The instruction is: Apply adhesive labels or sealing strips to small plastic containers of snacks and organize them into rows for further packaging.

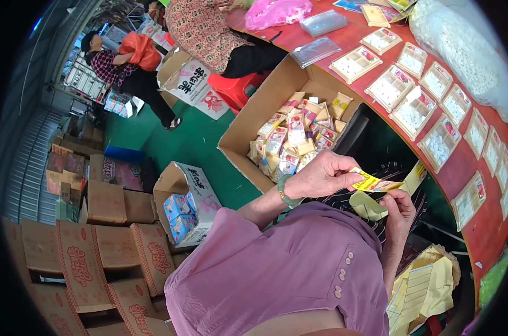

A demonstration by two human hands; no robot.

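Note:
My left hand [321,176], with a green bead bracelet at the wrist, pinches the left end of a yellow printed label [377,183] between thumb and fingers. At the label's right end, my right hand [398,210] is closed on a pale label strip [368,207]. The strip curls below the label, and more of it shows beyond my right hand. Both hands are above my lap, near the table edge. Left of them, an open cardboard box [245,151] holds many small packs [296,131] in a jumbled heap.
On the curved red table [438,185] lie several beige trays [389,87] of small white pieces. A big clear bag of white pieces [461,50] is behind them. Crumpled yellow paper [427,285] lies at lower right. Cartons [106,201] are stacked left. Two people stand or sit beyond.

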